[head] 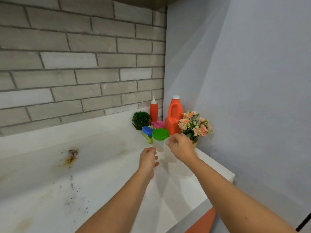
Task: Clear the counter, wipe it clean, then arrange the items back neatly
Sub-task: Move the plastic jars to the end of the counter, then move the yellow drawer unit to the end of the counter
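Stained counter (67, 174), right hand (180, 148) pinching clear cup (166, 154)

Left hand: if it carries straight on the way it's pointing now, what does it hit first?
Most likely the green-lidded jar, just beyond the fingers of the left hand. The clear cup pinched by the right hand sits right beside that line, and depth is unclear, so it could touch first.
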`<state>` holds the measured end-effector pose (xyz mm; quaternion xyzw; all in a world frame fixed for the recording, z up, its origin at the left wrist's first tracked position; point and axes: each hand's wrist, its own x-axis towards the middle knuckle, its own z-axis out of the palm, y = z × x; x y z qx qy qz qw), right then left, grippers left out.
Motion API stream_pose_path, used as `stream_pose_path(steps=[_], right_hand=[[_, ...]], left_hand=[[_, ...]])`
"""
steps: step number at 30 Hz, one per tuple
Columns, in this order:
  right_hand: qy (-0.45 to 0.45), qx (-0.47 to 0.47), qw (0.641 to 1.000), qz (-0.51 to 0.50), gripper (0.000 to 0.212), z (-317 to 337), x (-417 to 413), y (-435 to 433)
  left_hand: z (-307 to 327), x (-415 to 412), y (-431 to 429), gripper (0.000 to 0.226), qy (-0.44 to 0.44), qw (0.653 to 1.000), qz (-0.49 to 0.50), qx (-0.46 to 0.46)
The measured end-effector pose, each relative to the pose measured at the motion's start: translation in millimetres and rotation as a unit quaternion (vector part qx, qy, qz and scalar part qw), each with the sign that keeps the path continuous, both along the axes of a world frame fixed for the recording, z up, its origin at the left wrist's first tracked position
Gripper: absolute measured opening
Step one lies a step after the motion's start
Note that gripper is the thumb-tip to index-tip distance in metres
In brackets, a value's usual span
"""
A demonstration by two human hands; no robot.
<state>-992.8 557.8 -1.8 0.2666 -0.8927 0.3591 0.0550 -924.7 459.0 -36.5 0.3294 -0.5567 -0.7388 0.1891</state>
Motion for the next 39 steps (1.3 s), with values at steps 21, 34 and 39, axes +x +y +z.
stream_pose_path(steps=[21,34,39], right_hand=[[-0.069,-0.006,0.973,0.221,0.018,19,162,-204],[-0.153,-0.011,0.935,0.319,0.021,9,297,-343],[-0.201,-0.002,0.92,0.336,0.029,0,337,-386]], left_hand=[[39,201,-193,0.016,0.048,0.971,0.218,-0.085],[55,356,-334,0.015,0.013,0.879,0.393,-0.269],[46,405,-381,0.018,-0.127,0.829,0.429,-0.336]])
